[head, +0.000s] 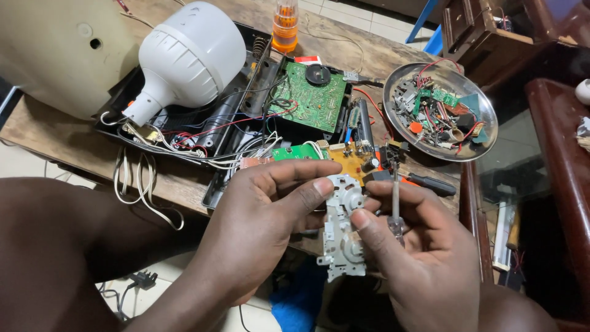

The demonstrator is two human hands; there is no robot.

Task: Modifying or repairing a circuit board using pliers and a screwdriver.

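Left hand (270,215) pinches the top of a white plastic gear mechanism (342,227), thumb and fingers closed on its upper edge, held up in front of the table (184,184) edge, over the lap. Right hand (418,246) closes on the same part from the other side, thumb pressed by the lower gear; it also holds a thin clear-handled screwdriver (395,206), shaft pointing up between the fingers. Looks like the inspect/strip step on the mechanism, tool not yet on a screw. Next move would probably need the screwdriver turned tip-down while the left keeps the part steady; whether any screws remain I can't tell.

Just beyond the hands: an orange circuit board (353,163) and a black-handled tool (430,182). Further back, an open black casing (203,123) with loose wires, a green circuit board (307,95) inside, and a large white bulb (184,58) lying on it. A round metal tray (485,132) of small parts sits right; an orange bottle (286,27) at the far edge.
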